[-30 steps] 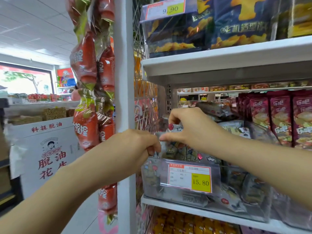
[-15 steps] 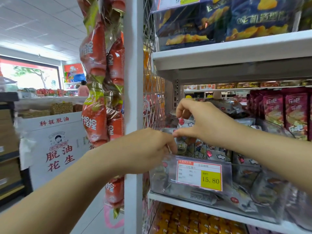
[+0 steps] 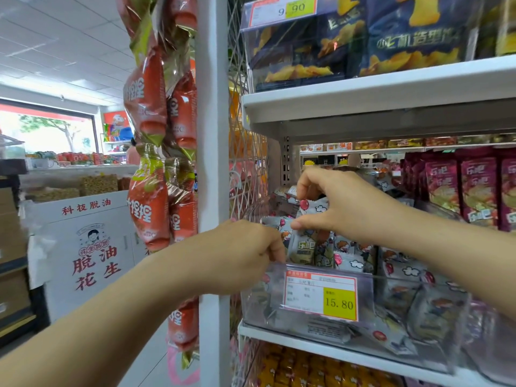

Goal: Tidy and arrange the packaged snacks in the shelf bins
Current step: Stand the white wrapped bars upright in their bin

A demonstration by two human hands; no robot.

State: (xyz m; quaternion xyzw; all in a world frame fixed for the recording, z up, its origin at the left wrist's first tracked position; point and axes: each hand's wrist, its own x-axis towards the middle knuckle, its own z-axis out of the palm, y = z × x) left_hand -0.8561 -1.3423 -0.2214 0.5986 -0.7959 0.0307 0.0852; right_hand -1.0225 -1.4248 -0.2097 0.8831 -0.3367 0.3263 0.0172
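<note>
A clear plastic shelf bin (image 3: 396, 328) with a 15.80 price tag (image 3: 321, 294) stands on the middle shelf. Several small grey cartoon-printed snack packets (image 3: 349, 261) stand and lie inside it. My left hand (image 3: 240, 255) is curled at the bin's front left corner, its fingers at the leftmost packets and the rim. My right hand (image 3: 343, 208) reaches over the bin from the right. Its thumb and fingers pinch the tops of a few upright packets (image 3: 304, 244) at the bin's back left.
Maroon snack bags (image 3: 474, 191) stand to the right on the same shelf. Dark blue chip bags (image 3: 391, 40) fill the shelf above, yellow packs (image 3: 301, 370) the shelf below. A white upright post (image 3: 213, 191) carries hanging red sausage packs (image 3: 150, 191) at left.
My right hand has drifted slightly right and spread its thumb and fingers along the packet tops. My left hand stays at the bin's front left corner. The view has shifted a little.
</note>
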